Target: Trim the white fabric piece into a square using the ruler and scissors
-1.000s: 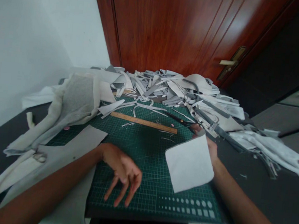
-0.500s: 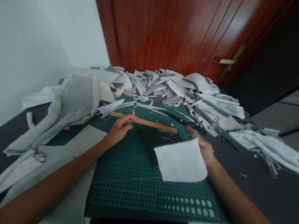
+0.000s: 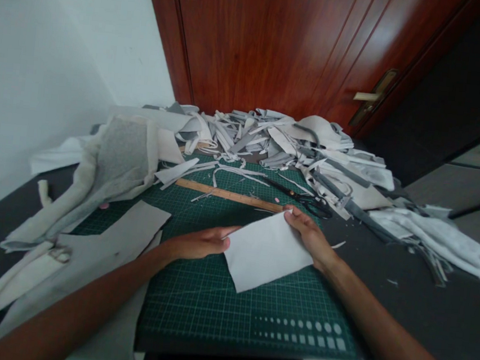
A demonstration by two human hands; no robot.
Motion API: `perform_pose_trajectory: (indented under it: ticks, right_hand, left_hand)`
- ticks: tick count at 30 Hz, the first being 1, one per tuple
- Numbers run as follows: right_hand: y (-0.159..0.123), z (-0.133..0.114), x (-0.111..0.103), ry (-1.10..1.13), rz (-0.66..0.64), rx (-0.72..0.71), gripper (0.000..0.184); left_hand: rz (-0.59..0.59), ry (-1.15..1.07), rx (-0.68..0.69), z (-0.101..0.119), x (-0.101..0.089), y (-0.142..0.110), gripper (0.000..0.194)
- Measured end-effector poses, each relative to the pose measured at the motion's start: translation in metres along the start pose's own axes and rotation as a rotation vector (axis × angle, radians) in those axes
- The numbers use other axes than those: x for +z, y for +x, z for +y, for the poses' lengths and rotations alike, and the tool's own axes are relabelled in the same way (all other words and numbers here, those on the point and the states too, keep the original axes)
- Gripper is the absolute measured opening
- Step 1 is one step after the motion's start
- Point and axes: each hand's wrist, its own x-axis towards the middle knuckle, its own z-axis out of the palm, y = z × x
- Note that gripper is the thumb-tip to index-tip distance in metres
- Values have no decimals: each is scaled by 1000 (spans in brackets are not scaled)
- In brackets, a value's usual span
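A white square of fabric (image 3: 264, 253) lies tilted over the middle of the green cutting mat (image 3: 211, 307). My right hand (image 3: 308, 237) grips its far right corner, fingers closed on the edge. My left hand (image 3: 197, 243) touches its left edge, fingers stretched towards the cloth and partly hidden behind it. A wooden ruler (image 3: 228, 194) lies across the mat just beyond both hands. Black-handled scissors (image 3: 301, 197) rest at the ruler's right end, close to my right hand.
A heap of white and grey fabric strips (image 3: 286, 145) covers the far side of the table before a brown door (image 3: 278, 42). Grey cloth (image 3: 118, 160) drapes at the left. A grey cut piece (image 3: 107, 241) overlaps the mat's left edge. More scraps (image 3: 434, 232) lie right.
My left hand drew back from the ruler to the left edge of the white square. My right hand brought the square leftward and down onto the middle of the mat.
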Motion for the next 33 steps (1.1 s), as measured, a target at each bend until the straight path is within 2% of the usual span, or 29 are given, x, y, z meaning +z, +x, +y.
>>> perform_pose_trajectory:
  ticks: [3,9,13,18,22,24,26,29,33]
  right_hand:
    - [4,9,2,-43,39,-28,52]
    - [6,16,3,-60,43,-90,42]
    - [6,15,3,-38,-5,-86,32]
    - [6,12,1,-119,-54,-109,24]
    - [5,12,0,-154,-94,-103,24]
    - [3,12,0,-157,-147,-82,27]
    - [2,13,0,-155,-208,-65,29]
    - [2,16,-1,-152,-252,-65,32]
    - [4,18,-4,-162,-263,-74,32]
  left_hand:
    - [69,54,-38,1,0,1,88]
    - [172,249,-45,6,5,5,51]
    - [218,301,-31,7,4,6,43]
    - [286,370,-14,6,3,6,39]
    - [488,478,-6,-1,0,4,38]
    - [615,522,0,-6,-2,3,39]
    - [685,545,-6,-10,-5,2,39]
    - [698,569,8,-10,-6,2,36]
    - [620,605,46,-6,-4,3,31]
